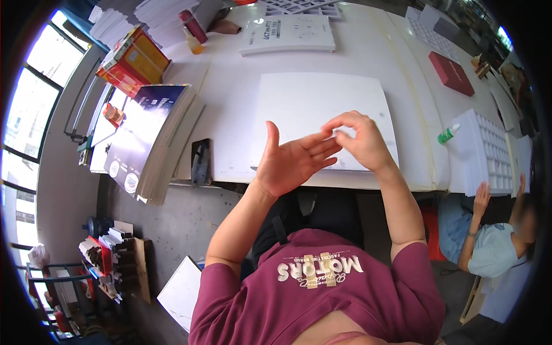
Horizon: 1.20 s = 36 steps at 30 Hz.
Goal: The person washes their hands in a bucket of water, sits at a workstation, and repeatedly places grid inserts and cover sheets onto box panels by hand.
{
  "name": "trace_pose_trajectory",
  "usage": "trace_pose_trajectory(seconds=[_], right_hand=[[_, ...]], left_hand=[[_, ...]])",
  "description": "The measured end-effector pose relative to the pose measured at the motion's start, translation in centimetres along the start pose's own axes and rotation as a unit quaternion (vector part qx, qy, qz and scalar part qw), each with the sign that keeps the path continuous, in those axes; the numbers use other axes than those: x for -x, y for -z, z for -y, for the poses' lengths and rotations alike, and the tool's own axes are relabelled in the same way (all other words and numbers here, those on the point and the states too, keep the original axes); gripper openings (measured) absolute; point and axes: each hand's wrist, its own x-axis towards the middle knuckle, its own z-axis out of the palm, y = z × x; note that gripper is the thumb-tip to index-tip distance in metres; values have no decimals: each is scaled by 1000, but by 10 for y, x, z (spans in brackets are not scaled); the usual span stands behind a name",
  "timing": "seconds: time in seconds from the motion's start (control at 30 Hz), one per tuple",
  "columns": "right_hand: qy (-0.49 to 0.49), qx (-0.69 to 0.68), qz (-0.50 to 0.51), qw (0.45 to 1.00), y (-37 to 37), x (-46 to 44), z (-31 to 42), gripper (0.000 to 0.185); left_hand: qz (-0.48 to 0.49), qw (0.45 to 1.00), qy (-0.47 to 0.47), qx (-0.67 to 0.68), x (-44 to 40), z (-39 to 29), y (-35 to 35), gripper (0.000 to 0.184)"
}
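Note:
My left hand (293, 161) is held palm up over the near edge of a large white board (322, 98), its thumb stretched out and its fingers apart. The thumb and fingertips of my right hand (364, 140) close in a pinch around a fingertip of my left hand. Nothing else shows between them. Both hands are above the board, which lies flat on the white table (230, 109). A dark phone (200, 163) lies to the left of my left hand, at the table's near edge.
At the left stand a thick stack of printed sheets (150, 138) and a red-yellow box (135, 60). A printed white box (287, 33) lies behind the board. To the right are a green bottle (448, 134), a red box (451, 73) and a white grid tray (489, 152), with a co-worker's hands (482, 198) beside it.

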Motion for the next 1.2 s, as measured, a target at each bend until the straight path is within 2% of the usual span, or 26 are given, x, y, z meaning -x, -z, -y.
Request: trace_pose_trajectory(seconds=[0.1, 0.17, 0.23, 0.3, 0.33, 0.43, 0.5, 0.53, 0.6, 0.63, 0.73, 0.83, 0.9, 1.0, 1.1, 1.2], right_hand=[[87, 96, -244, 961, -13, 8, -1, 15], [154, 157, -188, 957, -26, 21, 15, 21], [135, 157, -84, 975, -39, 27, 24, 21], [124, 137, -89, 979, -45, 22, 14, 19], [128, 127, -89, 980, -40, 20, 9, 18], [138, 82, -88, 983, -34, 15, 15, 13], [128, 92, -87, 984, -35, 16, 26, 12], [115, 101, -99, 983, -34, 15, 23, 12], [86, 117, -121, 982, -35, 14, 10, 13], [63, 94, -151, 982, -34, 16, 0, 12], [10, 30, -216, 976, -23, 20, -14, 14], [-14, -81, -145, 986, -34, 29, -1, 15], [-44, -87, -138, 986, -37, 31, -5, 17], [-53, -150, -97, 982, -24, 34, -12, 15], [-18, -189, -115, 975, -24, 35, -8, 11], [99, 28, -153, 983, -18, 34, -5, 11]], left_hand=[[-38, 992, -70, 103, 1, -6, -5, 99], [-55, 985, -102, 129, -3, -10, 2, 94], [-37, 981, -98, 165, -6, -5, 3, 93], [-8, 982, -90, 164, -7, -3, 3, 92], [-34, 982, -90, 164, -6, -3, 2, 92], [-33, 980, -92, 175, -5, -7, -1, 91], [11, 974, -101, 201, -10, -4, 4, 90], [33, 971, -104, 214, -12, -3, 6, 89], [-11, 969, -128, 210, -15, -2, 3, 88], [-33, 968, -138, 206, -16, -4, -1, 88], [-18, 959, -158, 232, -21, -12, -8, 88], [9, 953, -134, 273, -32, 1, -5, 90], [15, 923, -134, 360, -42, 13, -3, 94], [-7, 910, -132, 394, -41, 15, -5, 91], [-25, 908, -110, 404, -41, 17, -13, 91], [-43, 898, -112, 423, -43, 21, -17, 91]])
